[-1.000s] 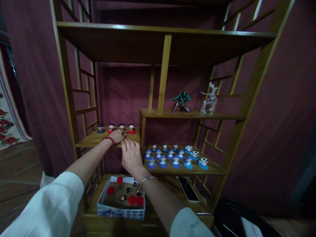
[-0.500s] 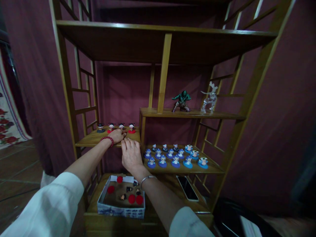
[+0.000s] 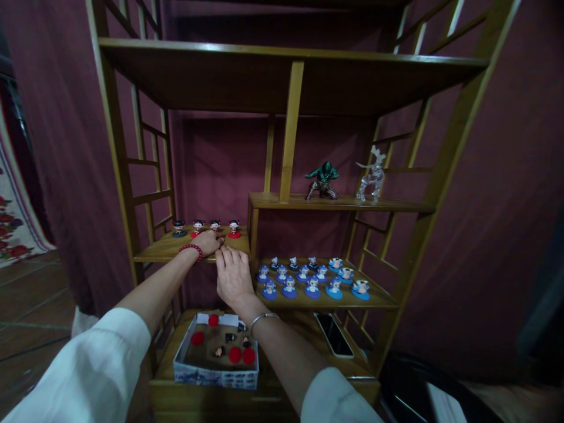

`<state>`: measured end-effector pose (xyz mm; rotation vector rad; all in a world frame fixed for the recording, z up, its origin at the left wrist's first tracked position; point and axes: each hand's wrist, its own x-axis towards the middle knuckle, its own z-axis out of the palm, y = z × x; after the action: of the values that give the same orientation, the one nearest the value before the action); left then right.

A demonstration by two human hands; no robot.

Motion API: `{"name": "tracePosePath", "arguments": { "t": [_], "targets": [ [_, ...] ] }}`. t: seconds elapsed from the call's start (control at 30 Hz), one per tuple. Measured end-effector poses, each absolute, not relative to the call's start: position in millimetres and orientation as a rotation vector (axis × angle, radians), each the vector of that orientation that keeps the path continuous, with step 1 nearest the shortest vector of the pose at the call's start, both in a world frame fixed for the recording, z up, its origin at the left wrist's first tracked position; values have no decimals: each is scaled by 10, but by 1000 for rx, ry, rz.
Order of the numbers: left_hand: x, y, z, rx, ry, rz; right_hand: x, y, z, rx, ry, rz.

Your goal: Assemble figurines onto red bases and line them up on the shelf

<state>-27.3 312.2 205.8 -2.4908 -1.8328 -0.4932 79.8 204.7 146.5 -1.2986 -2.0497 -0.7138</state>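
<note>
My left hand (image 3: 208,241), with a red bead bracelet, reaches onto the left shelf (image 3: 163,249). Its bent fingers are closed at the base of the third figurine (image 3: 214,225), and the hand hides that base. Beside it a figurine on a red base (image 3: 234,228) stands to the right. To the left are another red-based figurine (image 3: 198,227) and a dark one (image 3: 178,228). My right hand (image 3: 234,275), with a silver bangle, is at the shelf's front edge just below. Its fingers are bent and close together; their tips and anything in them are hidden.
Below, an open box (image 3: 215,377) holds red discs and small figure parts. A phone (image 3: 333,335) lies to its right. Several blue and purple figurines (image 3: 312,287) fill the lower right shelf. Above them stand a green figure (image 3: 325,180) and a clear deer (image 3: 372,175).
Both hands stay in the same place at the left shelf. Only the camera view has shifted very slightly.
</note>
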Motion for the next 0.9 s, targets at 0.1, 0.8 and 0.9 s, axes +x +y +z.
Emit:
{"name": "tracePosePath", "arguments": {
  "t": [0.1, 0.8, 0.9],
  "targets": [
    [-275, 3125, 2056, -2504, -1821, -495, 799, 2050, 1462, -1294, -2046, -712],
    [-324, 3034, 2074, -2519, -1771, -469, 796, 2051, 1463, -1302, -2053, -713],
    [-343, 2963, 2082, -2511, -1774, -508, 794, 2054, 1462, -1312, -2050, -715]
  ]
}}
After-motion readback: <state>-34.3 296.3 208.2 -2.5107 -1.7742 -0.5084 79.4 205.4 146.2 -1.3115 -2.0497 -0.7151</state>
